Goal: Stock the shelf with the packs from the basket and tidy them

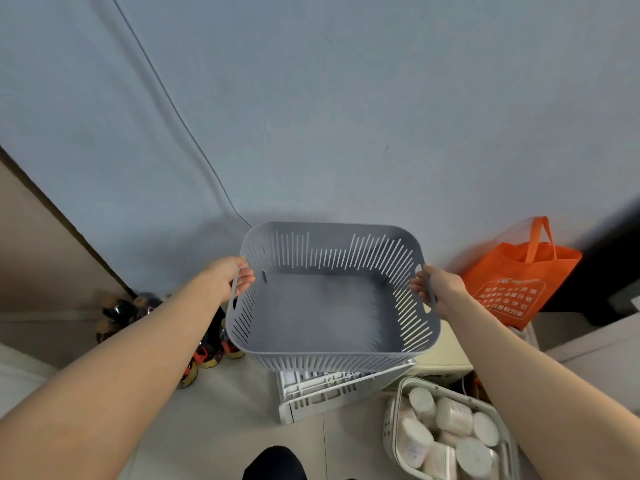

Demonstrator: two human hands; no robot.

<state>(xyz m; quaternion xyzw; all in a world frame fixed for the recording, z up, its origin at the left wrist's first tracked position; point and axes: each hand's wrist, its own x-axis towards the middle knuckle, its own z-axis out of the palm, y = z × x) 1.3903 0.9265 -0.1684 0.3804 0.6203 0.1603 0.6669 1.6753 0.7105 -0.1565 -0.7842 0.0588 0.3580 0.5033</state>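
I hold an empty grey slotted tray (325,306) in the air in front of me, over a white plastic rack (322,393). My left hand (232,277) grips its left handle and my right hand (438,289) grips its right handle. At the bottom right a white basket (398,424) stands on the floor, filled with several white cylindrical packs (453,415).
An orange tote bag (516,285) leans against the wall at right. Dark bottles (119,313) stand on the floor at left, more beside the tray's left side. A cable runs down the blue-grey wall. My foot (273,462) shows at the bottom edge.
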